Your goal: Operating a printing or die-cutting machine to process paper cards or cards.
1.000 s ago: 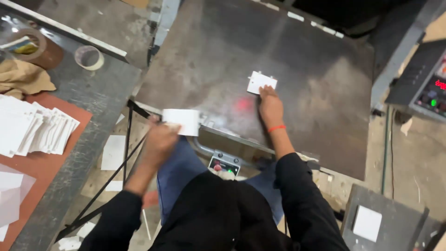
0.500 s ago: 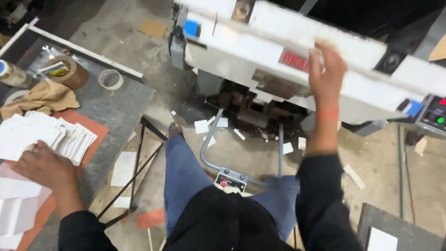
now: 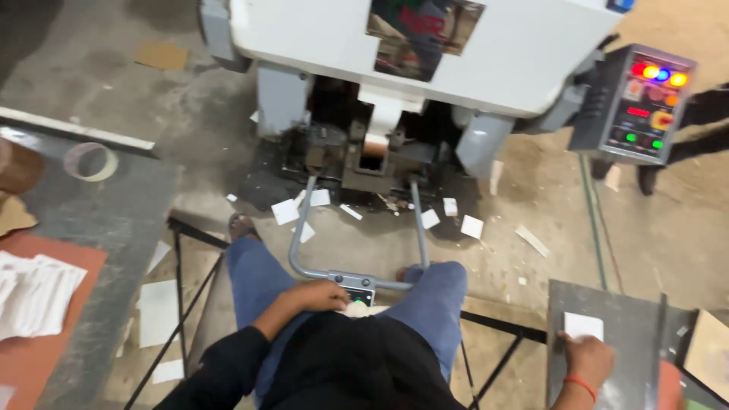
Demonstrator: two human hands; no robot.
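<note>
On the far left, the stack of white cards [image 3: 34,302] lies on the orange mat [image 3: 45,357] on the left surface [image 3: 114,220], with a ring of tape [image 3: 89,161] further back; both sit well apart from your hands.

Your left hand [image 3: 323,294] rests in your lap, just beside the small control box [image 3: 357,288] on the grey metal bar [image 3: 304,228] that loops out from the machine [image 3: 425,53] between your knees. The fingers curl loosely, palm down, and I cannot tell whether they hold anything. The left forearm is bent in close across your thigh. Keep that hand where it is, low and well back from the dark opening under the machine's white body, and off the box's button unless you mean to press it.

Loose white scraps [image 3: 471,225] litter the floor [image 3: 653,228] in front of the machine; mind your footing.

Your right hand [image 3: 588,358] is down at your right side, on the grey metal plate [image 3: 630,334], fingertips touching the lower edge of the single white card [image 3: 583,325] that lies flat there. The hand is flattened and not closed round the card. The wrist, with its red band, is turned outward and the arm reaches low, away from your body. To lift the card cleanly, I judge it best to slide it towards the plate's edge with flat fingers and pinch it there, rather than scrabble at a corner and crease it. The panel of coloured lights [image 3: 638,106] stands well above and behind that hand.
</note>
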